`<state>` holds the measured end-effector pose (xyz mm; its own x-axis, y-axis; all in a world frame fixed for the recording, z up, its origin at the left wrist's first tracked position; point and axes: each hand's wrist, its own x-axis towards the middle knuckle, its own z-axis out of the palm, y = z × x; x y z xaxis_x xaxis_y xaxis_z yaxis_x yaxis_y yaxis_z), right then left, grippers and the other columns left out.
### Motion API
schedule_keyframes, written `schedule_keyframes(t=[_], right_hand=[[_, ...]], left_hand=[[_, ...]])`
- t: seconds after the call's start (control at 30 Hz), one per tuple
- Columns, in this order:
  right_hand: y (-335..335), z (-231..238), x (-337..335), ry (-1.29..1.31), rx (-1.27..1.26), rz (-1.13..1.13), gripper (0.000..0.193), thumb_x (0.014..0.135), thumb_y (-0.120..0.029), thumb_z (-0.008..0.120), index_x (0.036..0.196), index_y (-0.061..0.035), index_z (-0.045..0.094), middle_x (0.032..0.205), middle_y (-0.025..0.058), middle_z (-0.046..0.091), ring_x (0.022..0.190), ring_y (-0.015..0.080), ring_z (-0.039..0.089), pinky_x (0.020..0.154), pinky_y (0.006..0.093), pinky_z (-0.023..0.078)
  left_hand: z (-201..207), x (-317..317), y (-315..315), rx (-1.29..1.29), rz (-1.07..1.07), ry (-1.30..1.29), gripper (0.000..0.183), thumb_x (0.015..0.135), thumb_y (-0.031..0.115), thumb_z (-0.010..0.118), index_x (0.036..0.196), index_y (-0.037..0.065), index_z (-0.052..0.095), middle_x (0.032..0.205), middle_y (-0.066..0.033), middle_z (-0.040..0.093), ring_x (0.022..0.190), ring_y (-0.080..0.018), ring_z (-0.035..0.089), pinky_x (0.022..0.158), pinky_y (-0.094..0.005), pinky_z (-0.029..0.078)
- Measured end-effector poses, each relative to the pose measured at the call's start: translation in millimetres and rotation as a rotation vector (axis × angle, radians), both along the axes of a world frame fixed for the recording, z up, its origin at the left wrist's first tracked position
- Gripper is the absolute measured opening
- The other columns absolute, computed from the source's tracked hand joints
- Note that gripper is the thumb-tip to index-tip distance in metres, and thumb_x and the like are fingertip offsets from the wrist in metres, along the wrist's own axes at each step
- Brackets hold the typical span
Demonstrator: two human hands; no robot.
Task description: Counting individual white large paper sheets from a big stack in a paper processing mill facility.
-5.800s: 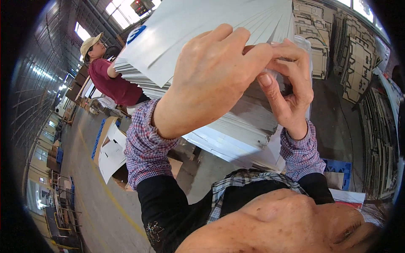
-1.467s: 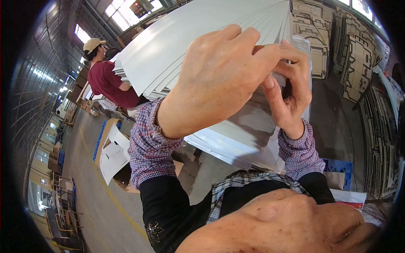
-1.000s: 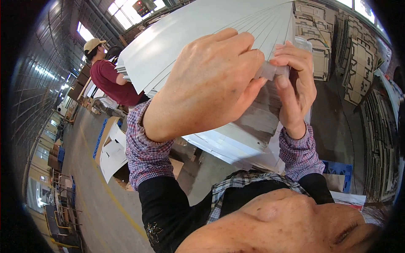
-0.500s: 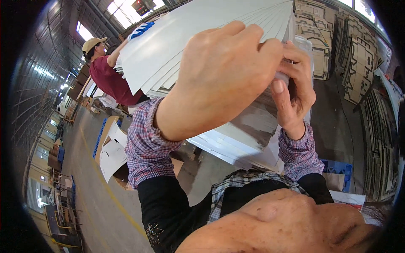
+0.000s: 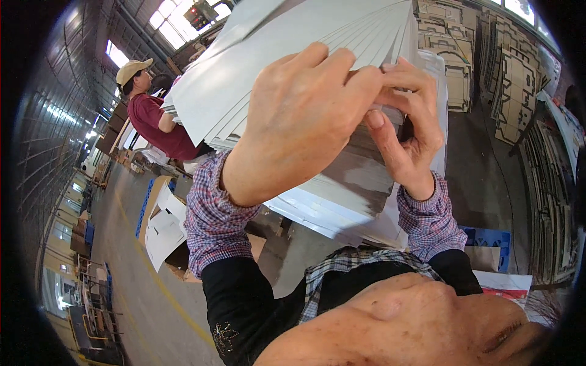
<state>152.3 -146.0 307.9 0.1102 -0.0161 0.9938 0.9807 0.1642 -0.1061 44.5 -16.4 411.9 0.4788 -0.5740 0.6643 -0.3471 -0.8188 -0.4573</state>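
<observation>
Large white sheets (image 5: 210, 85), fanned at their near edges, lie on a tall stack in front of me. My left hand (image 5: 305, 116) is closed over the near right corner of the fanned sheets, its back toward me. Right beside it, my right hand (image 5: 415, 128) curls its fingers and thumb round the same corner. Its thumb almost meets the left hand's fingers. Both sets of fingertips are partly hidden, so how many sheets they grip cannot be seen. Below, more stacked sheets (image 5: 329, 195) show their edges.
A co-worker (image 5: 146, 116) in a maroon shirt and cap stands at the stack's far left. Cut cardboard pieces (image 5: 165, 222) lie beside a blue pallet at left. Die-cut boards (image 5: 516, 97) lean at right, and a blue crate (image 5: 488, 244) sits on the floor near my right elbow.
Both my hands have shifted slightly left, still at the sheets' corner. The co-worker's blue-gloved hand has left the top sheet. At the far end, a top sheet now looks shifted or lifted.
</observation>
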Motion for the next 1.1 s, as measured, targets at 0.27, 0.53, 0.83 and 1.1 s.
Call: schedule_keyframes(t=[0.27, 0.53, 0.83, 1.1], right_hand=[[0.2, -4.6, 2.4, 0.066, 0.054, 0.112, 0.022, 0.093, -0.014, 0.063, 0.108, 0.0003, 0.069, 0.111, 0.0172, 0.063, 0.109, 0.0305, 0.057, 0.109, 0.0510, 0.039], [3.1, -6.3, 3.3, 0.104, 0.126, 0.102, 0.024, 0.096, -0.014, 0.058, 0.112, 0.0014, 0.066, 0.112, 0.0167, 0.062, 0.109, 0.0298, 0.056, 0.109, 0.0492, 0.039], [2.4, 0.8, -8.7, 0.099, 0.049, -0.002, 0.026, 0.078, -0.012, 0.077, 0.101, 0.0004, 0.073, 0.110, 0.0178, 0.066, 0.111, 0.0337, 0.057, 0.106, 0.0502, 0.040], [3.5, -0.1, -4.4, 0.065, 0.046, -0.042, 0.023, 0.080, -0.011, 0.077, 0.101, -0.0024, 0.073, 0.108, 0.0155, 0.067, 0.110, 0.0335, 0.057, 0.104, 0.0505, 0.041]], left_hand=[[7.9, -20.6, -0.4, -0.028, 0.023, 0.161, 0.009, 0.084, 0.007, 0.070, 0.087, 0.003, 0.063, 0.078, -0.0086, 0.058, 0.072, -0.0286, 0.058, 0.059, -0.0381, 0.046], [10.0, -9.3, 1.6, -0.041, 0.032, -0.042, 0.011, 0.085, 0.005, 0.072, 0.089, 0.003, 0.062, 0.074, -0.0076, 0.058, 0.066, -0.0282, 0.059, 0.057, -0.0392, 0.047], [-2.4, 5.5, -2.9, 0.047, 0.033, -0.081, 0.020, 0.072, 0.005, 0.067, 0.091, 0.007, 0.060, 0.076, -0.0054, 0.052, 0.070, -0.0237, 0.057, 0.057, -0.0363, 0.047], [-6.2, -8.8, 6.3, 0.133, 0.168, -0.048, 0.017, 0.074, 0.004, 0.066, 0.090, 0.006, 0.060, 0.076, -0.0052, 0.052, 0.071, -0.0233, 0.057, 0.061, -0.0362, 0.047]])
